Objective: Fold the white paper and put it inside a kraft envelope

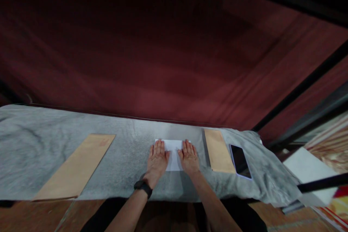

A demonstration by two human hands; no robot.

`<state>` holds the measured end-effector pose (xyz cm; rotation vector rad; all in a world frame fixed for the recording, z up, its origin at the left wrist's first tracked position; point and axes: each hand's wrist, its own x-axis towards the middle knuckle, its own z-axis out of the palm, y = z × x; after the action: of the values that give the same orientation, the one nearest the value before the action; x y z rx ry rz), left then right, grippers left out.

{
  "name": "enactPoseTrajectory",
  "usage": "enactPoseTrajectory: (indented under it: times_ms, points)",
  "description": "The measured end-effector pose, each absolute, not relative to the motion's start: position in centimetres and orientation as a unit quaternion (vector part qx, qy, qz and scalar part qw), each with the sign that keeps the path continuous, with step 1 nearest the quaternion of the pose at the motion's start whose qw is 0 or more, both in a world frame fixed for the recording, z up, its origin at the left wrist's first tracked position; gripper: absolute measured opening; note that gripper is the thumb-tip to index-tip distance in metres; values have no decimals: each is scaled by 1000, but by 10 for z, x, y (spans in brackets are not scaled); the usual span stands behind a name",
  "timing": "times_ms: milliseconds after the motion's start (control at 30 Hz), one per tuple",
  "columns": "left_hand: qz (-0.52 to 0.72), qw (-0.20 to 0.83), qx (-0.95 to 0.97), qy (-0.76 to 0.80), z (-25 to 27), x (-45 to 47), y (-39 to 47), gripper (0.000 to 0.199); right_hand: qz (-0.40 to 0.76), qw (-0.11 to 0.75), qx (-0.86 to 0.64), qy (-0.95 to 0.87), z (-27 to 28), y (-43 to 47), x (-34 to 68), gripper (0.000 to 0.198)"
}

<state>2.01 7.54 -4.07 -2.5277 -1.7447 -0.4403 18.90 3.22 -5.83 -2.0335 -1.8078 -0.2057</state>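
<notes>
A white sheet of paper (pixel 174 159) lies on the grey cloth in front of me, possibly folded. My left hand (pixel 157 157) rests flat on its left side, fingers stretched forward and thumb pointing inward. On the right side of the paper, my right hand (pixel 189 157) lies flat in the same way. Both palms press down, and the middle of the sheet shows between the thumbs. What lies under the palms is hidden. A dark watch (pixel 143 186) is on my left wrist.
A large brown envelope (pixel 77 168) lies to the left on the grey cloth (pixel 127 134). Right of my hands are a smaller brown envelope (pixel 219 151) and a phone (pixel 240 161). A dark red curtain (pixel 152 79) hangs behind, and a black bar (pixel 301 85) slants at the right.
</notes>
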Motion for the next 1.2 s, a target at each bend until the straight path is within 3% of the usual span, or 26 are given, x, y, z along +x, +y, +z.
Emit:
enactPoseTrajectory:
  times_ms: [400,633,967,1200]
  points:
    - [-157,17,-802,-576,-36,-2,69,65,-85,210,-752,-619,-63,15,202,60]
    - [-161,-37,-889,-428,-25,1,44,52,-96,193,-753,-622,-59,15,201,58]
    - [-121,-27,-868,-480,-31,12,45,55,-90,160,-766,-616,-58,15,201,58]
    - [-120,2,-865,-487,-37,14,50,52,-106,181,-775,-596,-59,15,197,55]
